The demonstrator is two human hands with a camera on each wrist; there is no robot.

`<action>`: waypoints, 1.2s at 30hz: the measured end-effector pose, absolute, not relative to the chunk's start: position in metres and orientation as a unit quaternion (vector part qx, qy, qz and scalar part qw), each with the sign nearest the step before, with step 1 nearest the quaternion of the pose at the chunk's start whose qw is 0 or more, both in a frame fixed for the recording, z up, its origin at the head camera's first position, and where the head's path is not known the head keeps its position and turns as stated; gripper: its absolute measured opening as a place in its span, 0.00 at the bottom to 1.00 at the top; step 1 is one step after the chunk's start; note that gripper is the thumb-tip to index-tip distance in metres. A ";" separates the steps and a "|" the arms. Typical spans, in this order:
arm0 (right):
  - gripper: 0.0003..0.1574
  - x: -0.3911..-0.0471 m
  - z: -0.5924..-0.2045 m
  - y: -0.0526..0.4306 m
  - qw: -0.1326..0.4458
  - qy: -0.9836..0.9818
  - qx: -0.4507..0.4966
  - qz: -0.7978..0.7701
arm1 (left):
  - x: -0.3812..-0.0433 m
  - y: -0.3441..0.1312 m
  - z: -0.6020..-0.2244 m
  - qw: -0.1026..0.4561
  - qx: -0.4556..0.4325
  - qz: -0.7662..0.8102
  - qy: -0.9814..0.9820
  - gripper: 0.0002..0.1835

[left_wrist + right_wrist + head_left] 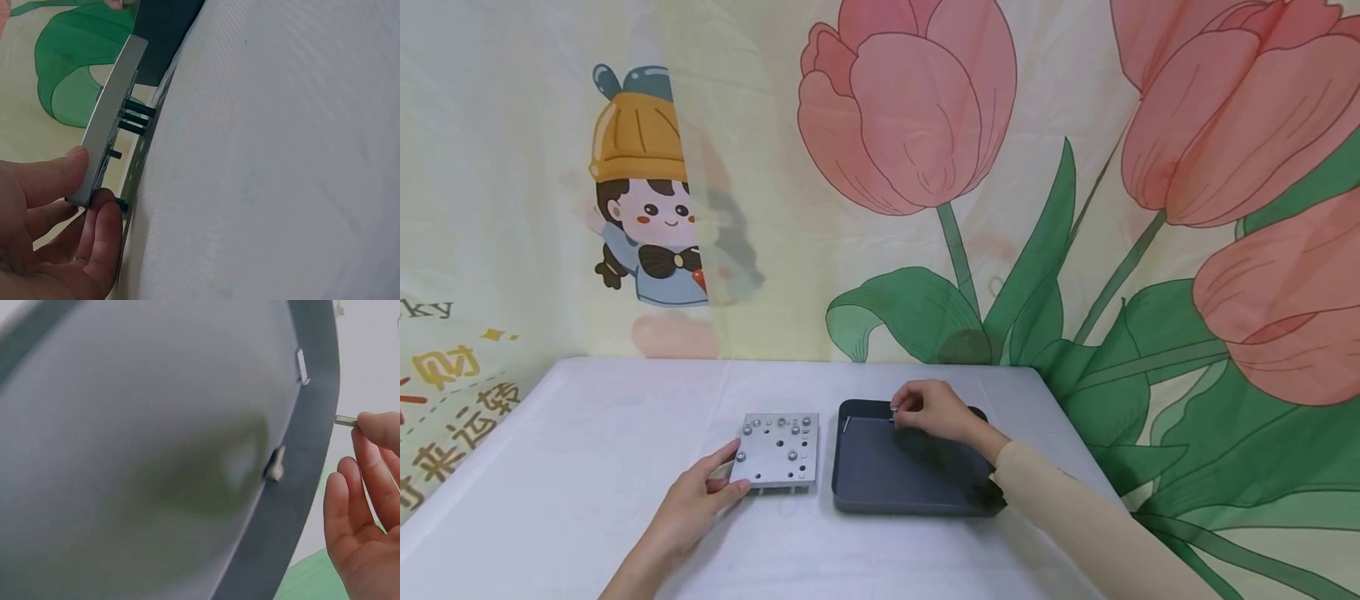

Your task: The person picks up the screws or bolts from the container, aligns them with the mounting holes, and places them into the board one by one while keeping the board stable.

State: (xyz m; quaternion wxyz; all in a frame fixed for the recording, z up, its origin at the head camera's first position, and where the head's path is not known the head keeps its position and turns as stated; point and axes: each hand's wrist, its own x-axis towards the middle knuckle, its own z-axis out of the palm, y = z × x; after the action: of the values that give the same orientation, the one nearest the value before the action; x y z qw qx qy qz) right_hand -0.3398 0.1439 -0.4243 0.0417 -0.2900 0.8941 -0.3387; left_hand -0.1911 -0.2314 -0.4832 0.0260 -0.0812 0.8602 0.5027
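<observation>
On the left, a square silver metal plate (775, 467) with holes and several screws is gripped at its left edge by my left hand (692, 507). The left wrist view shows the thumb on one face of this plate (111, 122) and fingers at the other. Dark screw shanks (139, 109) stick out of its underside. Over the far side of the dark tray (895, 479), my right hand (936, 412) pinches a small metal piece (345, 420) between thumb and finger; its far end is hidden. A slim pin (302, 364) and a screw-like piece (276, 465) lie in the tray.
A white cloth (587, 475) covers the table, and the tray stands just right of the plate. Behind the table's back edge hangs a printed curtain (760, 167) with tulips and a cartoon figure.
</observation>
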 end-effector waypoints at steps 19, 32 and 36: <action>0.10 -0.329 -0.413 0.082 0.027 0.865 -0.309 -0.396 | -0.192 -0.232 -0.484 0.020 -0.076 0.502 0.861 0.42; 0.08 -0.325 -0.417 0.048 0.048 0.850 -0.323 -0.413 | -0.192 -0.234 -0.486 0.019 -0.073 0.500 0.863 0.42; 0.08 -0.322 -0.419 0.040 0.051 0.848 -0.326 -0.414 | -0.192 -0.234 -0.486 0.017 -0.070 0.498 0.864 0.43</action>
State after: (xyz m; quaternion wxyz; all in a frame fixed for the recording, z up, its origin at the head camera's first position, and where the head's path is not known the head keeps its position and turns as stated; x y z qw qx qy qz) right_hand -0.3215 0.0403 -0.4186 0.0509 -0.3262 0.8483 -0.4140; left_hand -0.1922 -0.2343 -0.4864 0.0168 -0.0702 0.8642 0.4979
